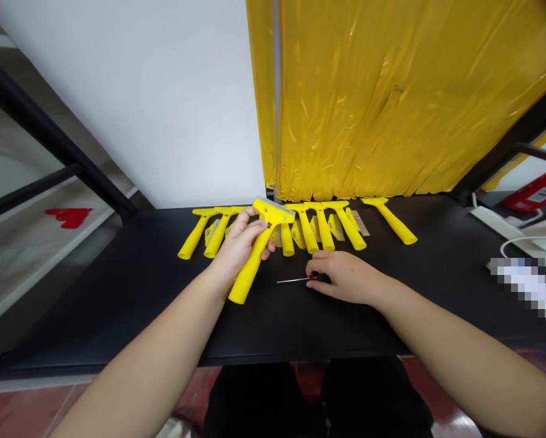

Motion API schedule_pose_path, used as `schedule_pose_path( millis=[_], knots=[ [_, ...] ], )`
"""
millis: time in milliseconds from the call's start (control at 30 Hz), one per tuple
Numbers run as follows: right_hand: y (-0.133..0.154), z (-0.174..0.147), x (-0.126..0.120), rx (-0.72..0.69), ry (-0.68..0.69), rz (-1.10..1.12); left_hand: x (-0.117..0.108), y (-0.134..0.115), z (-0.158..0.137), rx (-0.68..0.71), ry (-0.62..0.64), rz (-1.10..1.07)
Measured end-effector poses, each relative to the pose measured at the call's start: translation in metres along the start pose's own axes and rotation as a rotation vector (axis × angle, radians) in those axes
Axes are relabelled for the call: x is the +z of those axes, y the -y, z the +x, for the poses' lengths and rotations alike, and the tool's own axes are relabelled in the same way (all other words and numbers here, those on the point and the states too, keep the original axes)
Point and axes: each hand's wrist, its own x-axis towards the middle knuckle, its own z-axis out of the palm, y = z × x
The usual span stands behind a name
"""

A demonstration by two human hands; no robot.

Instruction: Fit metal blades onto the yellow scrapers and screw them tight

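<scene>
My left hand (242, 246) grips a yellow scraper (255, 258) near its neck, raised above the black tabletop. The scraper's wide head, with a metal blade strip and two screws, points up and away; its hollow handle end tilts toward me. My right hand (339, 277) is closed around a screwdriver (293, 280), whose thin metal shaft points left, low over the table. Most of its handle is hidden by my fingers. Behind both hands lies a row of yellow scraper handles (308, 231), with blade-and-plate pieces (335, 227) between several of them.
One yellow handle (396, 222) lies apart at the right. A white power strip (505, 228) with a cable and a red package (535, 193) stand at the right end. A red plastic piece (70, 217) rests on the left shelf. White board and yellow sheeting (368, 97) border the table's back.
</scene>
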Motion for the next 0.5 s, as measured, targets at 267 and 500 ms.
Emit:
schedule_pose_path(
  millis=[267,500],
  knots=[
    [0.007,-0.001,-0.001,-0.005,-0.148,0.157,0.003,0.000,0.001,-0.037,-0.028,-0.095],
    [0.014,0.001,0.004,-0.067,-0.259,0.463,0.013,0.007,-0.012,0.232,0.149,0.266]
  ],
)
